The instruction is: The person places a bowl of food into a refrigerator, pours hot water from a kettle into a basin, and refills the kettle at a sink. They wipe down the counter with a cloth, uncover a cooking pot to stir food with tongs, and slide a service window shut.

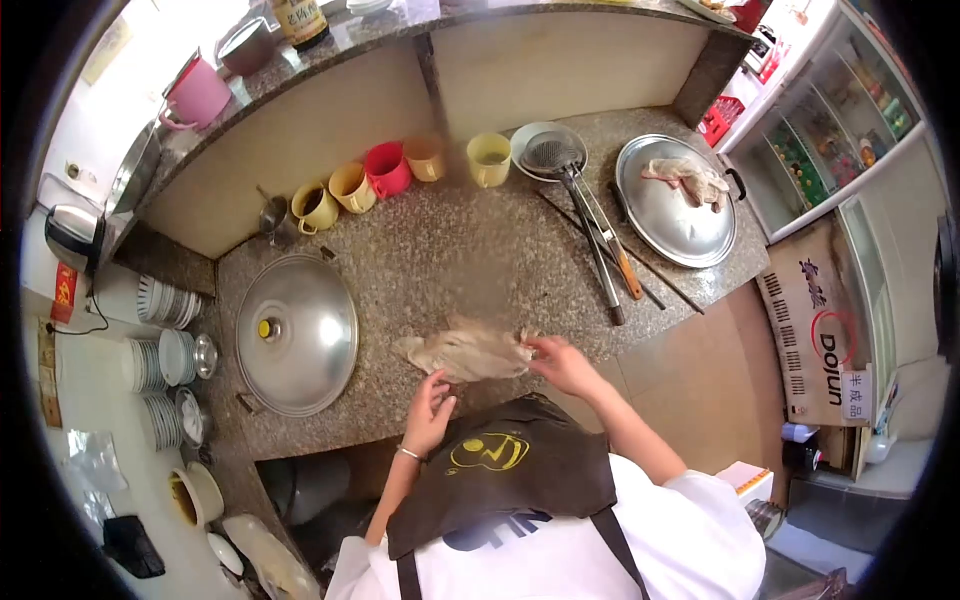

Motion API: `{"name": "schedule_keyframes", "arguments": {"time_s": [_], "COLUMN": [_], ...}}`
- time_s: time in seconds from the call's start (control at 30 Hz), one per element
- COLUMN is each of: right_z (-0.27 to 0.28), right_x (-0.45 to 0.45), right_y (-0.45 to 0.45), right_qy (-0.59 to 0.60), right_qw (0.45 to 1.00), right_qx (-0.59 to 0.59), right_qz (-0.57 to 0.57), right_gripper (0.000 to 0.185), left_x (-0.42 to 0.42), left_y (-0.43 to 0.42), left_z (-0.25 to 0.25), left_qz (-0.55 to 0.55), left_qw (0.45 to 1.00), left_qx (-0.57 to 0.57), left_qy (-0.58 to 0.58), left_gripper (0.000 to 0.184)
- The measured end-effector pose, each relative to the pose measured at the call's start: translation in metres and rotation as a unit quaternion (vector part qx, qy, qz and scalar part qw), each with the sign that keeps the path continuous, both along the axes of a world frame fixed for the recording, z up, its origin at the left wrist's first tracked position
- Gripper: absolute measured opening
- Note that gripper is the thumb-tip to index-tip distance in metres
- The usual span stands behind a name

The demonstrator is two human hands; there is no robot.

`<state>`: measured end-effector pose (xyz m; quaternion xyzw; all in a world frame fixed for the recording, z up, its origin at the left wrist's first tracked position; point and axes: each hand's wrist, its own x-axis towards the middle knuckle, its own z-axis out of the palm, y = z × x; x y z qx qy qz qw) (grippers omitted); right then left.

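A crumpled, off-white cloth (470, 352) lies on the speckled stone counter (440, 250) just in front of me. My right hand (562, 364) has its fingertips closed on the cloth's right edge. At the lower left of the cloth is my left hand (430, 412), fingers loosely bent and apart, holding nothing; whether a fingertip touches the fabric I cannot tell. Left of the cloth sits a large round metal lid (300, 345) with a yellow knob.
Yellow, orange and red cups (388, 168) line the back wall, with a yellow mug (489, 160) beside them. A strainer (553, 152) rests over a white bowl, near tongs (605, 225) and long rods. A second metal lid (670, 225) carries another cloth (690, 182).
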<state>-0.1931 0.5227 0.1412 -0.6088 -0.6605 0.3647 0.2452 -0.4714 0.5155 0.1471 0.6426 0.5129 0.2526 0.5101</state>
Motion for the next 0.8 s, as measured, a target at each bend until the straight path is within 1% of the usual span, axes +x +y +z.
{"name": "schedule_keyframes", "arguments": {"time_s": [0.03,0.07,0.13,0.17,0.2,0.23,0.27,0.33,0.37,0.4,0.43,0.47,0.5,0.53,0.57,0.6,0.63,0.67,0.7,0.73,0.77,0.8], "right_z": [-0.009,-0.020,-0.046,-0.061,-0.078,-0.092,-0.105,-0.124,-0.113,-0.111,-0.113,-0.110,-0.103,-0.103,-0.114,-0.118,-0.115,-0.131,-0.116,-0.139,-0.145,-0.152], "right_x": [-0.014,-0.027,-0.050,-0.058,-0.064,-0.064,-0.056,-0.034,-0.017,0.006,0.024,0.041,0.049,0.054,0.053,0.049,0.040,0.027,0.009,-0.007,-0.033,-0.062], "right_y": [0.004,0.007,0.012,0.014,0.014,0.016,0.019,0.025,0.025,0.025,0.026,0.032,0.043,0.060,0.085,0.112,0.139,0.166,0.186,0.210,0.226,0.233], "right_qy": [-0.018,-0.018,-0.147,-0.146,-0.166,-0.187,-0.187,-0.256,-0.242,-0.226,-0.244,-0.252,-0.241,-0.247,-0.270,-0.211,-0.199,-0.228,-0.214,-0.248,-0.302,-0.344], "right_qw": [0.998,0.998,0.971,0.971,0.964,0.954,0.952,0.929,0.944,0.956,0.951,0.948,0.955,0.946,0.931,0.928,0.928,0.916,0.929,0.929,0.928,0.912], "right_qx": [0.054,0.051,0.145,0.143,0.124,0.106,0.104,0.188,0.163,0.149,0.188,0.191,0.140,0.144,0.112,0.150,0.101,0.075,0.034,0.023,-0.002,0.090], "right_qz": [0.022,0.029,0.120,0.126,0.168,0.211,0.217,0.188,0.154,0.109,0.022,-0.032,-0.104,-0.156,-0.220,-0.267,-0.297,-0.322,-0.300,-0.273,-0.219,-0.204], "right_gripper": [0.042,0.042,0.042,0.042,0.042,0.042,0.042,0.039,0.037,0.039,0.043,0.043,0.039,0.039,0.036,0.032,0.031,0.031,0.032,0.034,0.038,0.038], "left_x": [-0.004,-0.008,-0.019,-0.027,-0.035,-0.041,-0.047,-0.064,-0.070,-0.078,-0.086,-0.090,-0.090,-0.092,-0.096,-0.097,-0.096,-0.096,-0.099,-0.100,-0.100,-0.100], "left_y": [-0.006,-0.011,-0.020,-0.025,-0.030,-0.034,-0.040,-0.053,-0.061,-0.071,-0.082,-0.091,-0.098,-0.106,-0.114,-0.120,-0.126,-0.131,-0.136,-0.139,-0.141,-0.142], "left_z": [-0.005,-0.008,-0.012,-0.016,-0.019,-0.022,-0.023,-0.019,-0.012,-0.011,-0.012,-0.013,-0.012,-0.008,-0.006,-0.007,-0.010,-0.013,-0.015,-0.018,-0.020,-0.021], "left_qz": [0.046,0.094,0.125,0.133,0.140,0.147,0.153,0.201,0.220,0.225,0.252,0.281,0.291,0.312,0.334,0.343,0.342,0.341,0.352,0.356,0.342,0.327], "left_qw": [0.997,0.988,0.983,0.984,0.985,0.984,0.983,0.972,0.969,0.968,0.962,0.954,0.951,0.943,0.935,0.932,0.933,0.934,0.921,0.920,0.928,0.936], "left_qx": [-0.046,-0.091,-0.098,-0.097,-0.096,-0.079,-0.081,-0.121,-0.110,-0.108,-0.095,-0.083,-0.082,-0.087,-0.091,-0.090,-0.090,-0.090,-0.164,-0.161,-0.143,-0.127], "left_qy": [-0.044,-0.088,-0.089,-0.064,-0.039,-0.057,-0.059,0.022,0.027,0.029,0.050,0.068,0.064,0.069,0.075,0.077,0.071,0.067,0.043,0.044,0.038,0.032], "left_gripper": [0.044,0.045,0.044,0.043,0.042,0.040,0.040,0.041,0.039,0.039,0.038,0.037,0.037,0.036,0.036,0.036,0.035,0.035,0.035,0.035,0.036,0.036]}}
